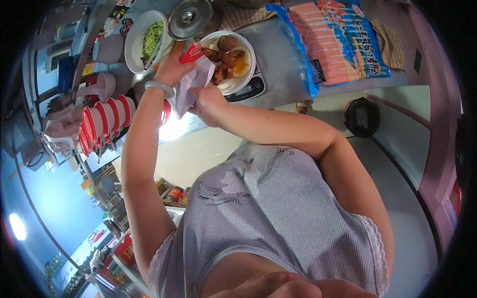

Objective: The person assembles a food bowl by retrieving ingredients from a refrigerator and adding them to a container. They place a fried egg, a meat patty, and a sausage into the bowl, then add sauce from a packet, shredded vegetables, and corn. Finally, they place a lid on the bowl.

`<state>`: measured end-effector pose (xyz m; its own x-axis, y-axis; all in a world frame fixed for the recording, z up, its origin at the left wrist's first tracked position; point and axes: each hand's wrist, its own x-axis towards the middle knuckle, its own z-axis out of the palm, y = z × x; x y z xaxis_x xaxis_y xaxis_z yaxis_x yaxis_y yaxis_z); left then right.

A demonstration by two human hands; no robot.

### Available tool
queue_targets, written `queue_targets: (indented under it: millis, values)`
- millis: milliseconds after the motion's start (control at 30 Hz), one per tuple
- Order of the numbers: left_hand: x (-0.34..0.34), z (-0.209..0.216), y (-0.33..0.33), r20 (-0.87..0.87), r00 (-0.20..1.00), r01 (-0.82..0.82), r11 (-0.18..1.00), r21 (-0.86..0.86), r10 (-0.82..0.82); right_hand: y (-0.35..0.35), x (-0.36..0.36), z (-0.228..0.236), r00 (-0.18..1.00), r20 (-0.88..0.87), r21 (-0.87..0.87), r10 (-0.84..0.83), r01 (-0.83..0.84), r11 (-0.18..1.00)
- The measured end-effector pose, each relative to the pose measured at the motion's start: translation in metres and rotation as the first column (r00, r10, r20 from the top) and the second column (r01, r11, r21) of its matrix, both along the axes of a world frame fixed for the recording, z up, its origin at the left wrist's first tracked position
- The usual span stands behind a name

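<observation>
My left hand (170, 72), a pale bracelet at its wrist, is closed on the upper part of a small white packet (188, 89) with a red end. My right hand (210, 103) pinches the packet's lower side. The packet is tilted beside the left rim of a round white bowl (254, 58) and covers part of it. In this bowl lie brown glazed meat pieces (224, 62), a fried egg (241, 65) and a round brown item (226, 43). Beneath the bowl is a kitchen scale (248, 90) with a dark display. The packet's contents are hidden.
A white bowl of green shreds (153, 42) stands at the left, beside a lidded metal pot (191, 19). Stacked red-rimmed containers (107, 119) are nearer on the left. A large blue-edged bag of pink sausages (333, 47) lies at right, near a striped cloth (390, 44).
</observation>
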<state>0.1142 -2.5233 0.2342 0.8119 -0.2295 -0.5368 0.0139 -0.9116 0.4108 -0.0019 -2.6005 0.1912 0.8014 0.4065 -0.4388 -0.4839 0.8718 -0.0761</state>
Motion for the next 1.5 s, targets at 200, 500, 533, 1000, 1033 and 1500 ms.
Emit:
queue_targets:
  millis: [200, 500, 533, 1000, 1033, 1500]
  values:
    - [-0.006, 0.002, 0.012, -0.069, 0.997, -0.027, 0.999, 0.027, 0.028, -0.002, -0.017, 0.016, 0.992, -0.05, -0.038, 0.119, -0.121, 0.992]
    - [-0.04, 0.032, 0.043, -0.341, 0.94, -0.117, 0.955, -0.274, 0.017, -0.035, -0.035, 0.024, 0.989, -0.102, -0.253, 0.109, -0.132, 0.958]
    - [-0.044, 0.032, 0.045, -0.282, 0.958, -0.127, 0.951, -0.281, 0.044, -0.037, -0.036, 0.027, 0.991, -0.095, -0.272, 0.099, -0.121, 0.955]
    - [-0.137, -0.017, 0.03, -0.364, 0.705, -0.587, 0.211, -0.782, 0.609, -0.032, -0.038, 0.016, 0.999, -0.049, -0.186, -0.019, 0.01, 0.982]
    - [-0.137, -0.02, 0.031, -0.208, 0.759, -0.481, 0.317, -0.817, 0.617, -0.03, -0.037, 0.016, 0.996, -0.084, -0.148, -0.04, 0.027, 0.989]
    - [-0.145, 0.019, 0.014, -0.604, 0.61, -0.691, -0.028, -0.722, 0.513, -0.035, -0.025, 0.029, 0.993, -0.116, -0.263, -0.015, -0.016, 0.965]
